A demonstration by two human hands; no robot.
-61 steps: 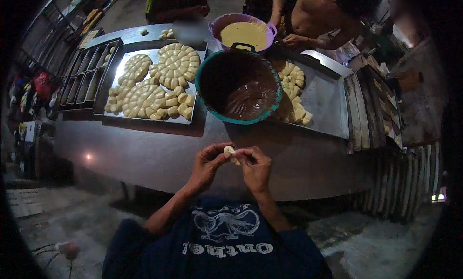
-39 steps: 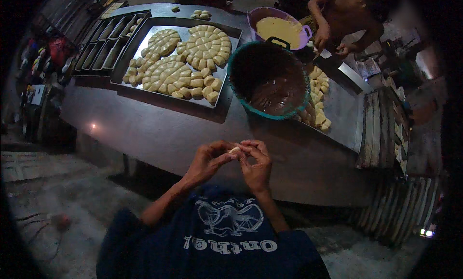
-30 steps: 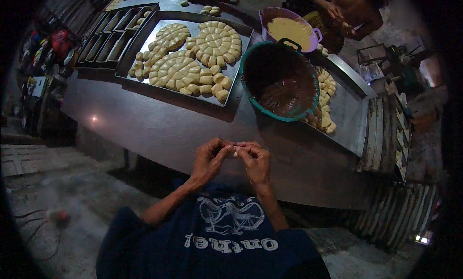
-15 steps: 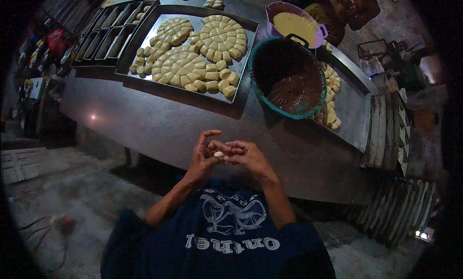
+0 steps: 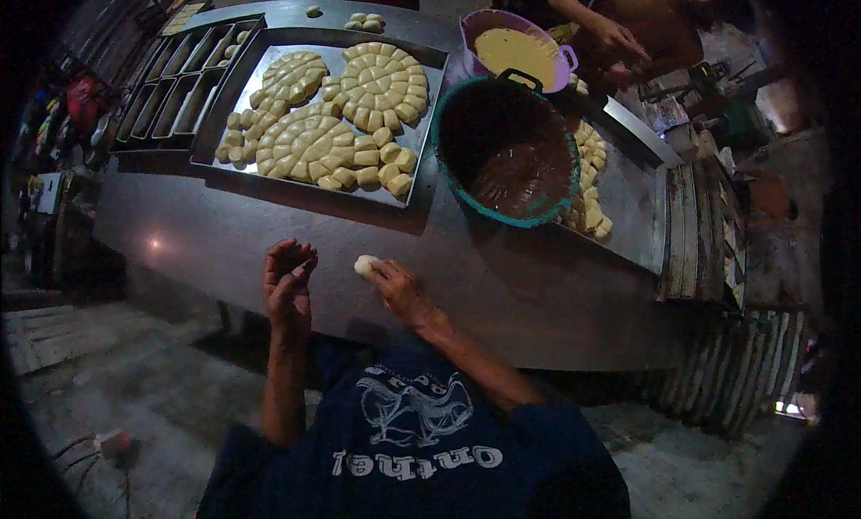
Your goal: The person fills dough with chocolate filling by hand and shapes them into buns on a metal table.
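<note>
A small pale dough ball (image 5: 366,265) is pinched in the fingertips of my right hand (image 5: 402,293), over the near part of the metal table. My left hand (image 5: 289,284) is raised to the left of it, fingers loosely curved with nothing visible in them. Beyond my hands lies a large metal tray (image 5: 300,185) bearing cut dough pieces (image 5: 305,144), some grouped in rounds and others loose. To the right stands a teal tub (image 5: 511,216) with a brown, paste-like coating inside.
Behind the tub sits a lilac basin (image 5: 473,26) of yellow filling (image 5: 516,55). Another tray (image 5: 628,214) with dough pieces is at the right. Narrow loaf tins (image 5: 170,107) stand far left, and a few dough balls (image 5: 366,21) lie at the back. Another person's arm (image 5: 592,17) is beyond the basin.
My hands were close together around the small dough piece. They have come apart: the left has moved left, and the right carries the dough ball, slightly left and forward.
</note>
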